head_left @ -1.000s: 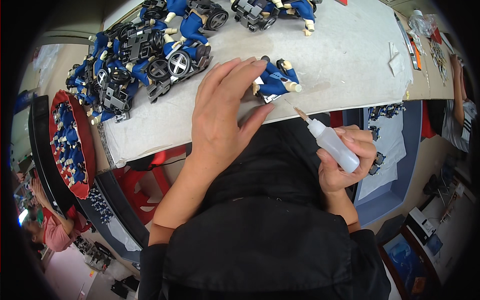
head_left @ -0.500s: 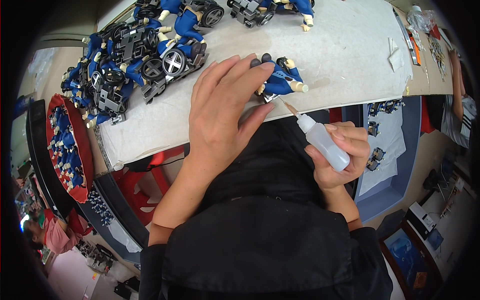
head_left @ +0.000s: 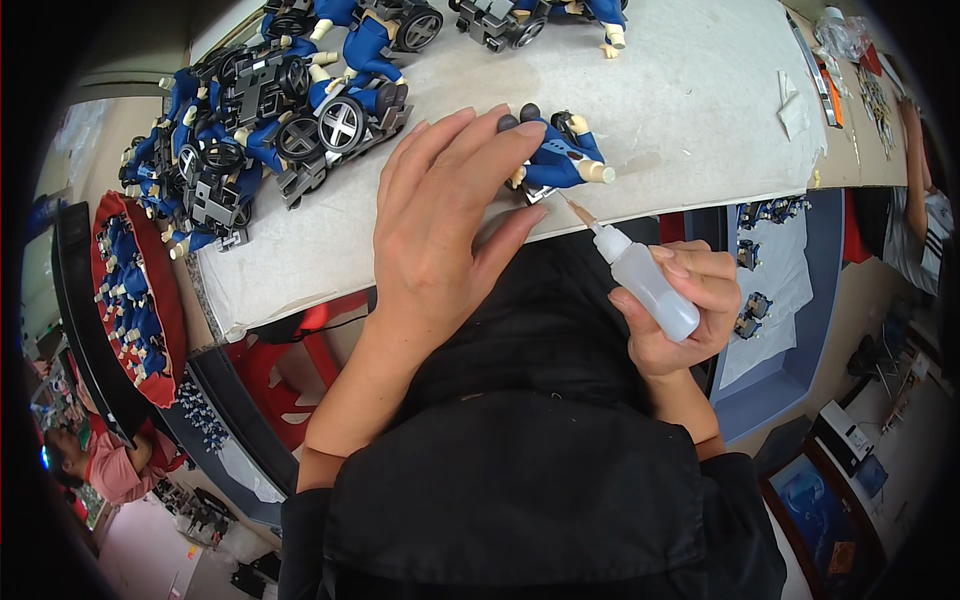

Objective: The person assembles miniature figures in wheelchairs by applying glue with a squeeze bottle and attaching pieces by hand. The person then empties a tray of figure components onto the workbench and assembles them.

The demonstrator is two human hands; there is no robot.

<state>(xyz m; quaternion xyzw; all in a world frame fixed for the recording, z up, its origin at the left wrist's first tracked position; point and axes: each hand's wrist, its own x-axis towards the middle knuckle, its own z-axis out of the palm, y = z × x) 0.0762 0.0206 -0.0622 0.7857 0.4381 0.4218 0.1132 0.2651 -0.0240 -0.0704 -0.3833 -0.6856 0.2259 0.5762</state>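
Observation:
A small figurine (head_left: 562, 160) in blue, with cream-coloured limb ends and dark round feet, lies at the table's near edge. My left hand (head_left: 445, 200) is closed on its left side, thumb and fingertips against it. The hand hides part of the figurine and of the silver-grey piece (head_left: 540, 193) beneath it. In my right hand (head_left: 690, 300) is a translucent squeeze bottle (head_left: 650, 285), held tilted. Its thin needle tip points up and left, at the silver-grey piece. Whether the tip touches it, I cannot tell.
Blue figurines on grey wheeled bases (head_left: 270, 120) are heaped at the table's far left. More stand at the far edge. A red-rimmed container (head_left: 175, 330) of blue parts is at left. A grey-blue tray (head_left: 815, 330) stands at right. A cutter (head_left: 828, 95) lies at far right.
My hands, the figurine and the bottle stay almost in place. In the background at left, a person in pink has shifted slightly.

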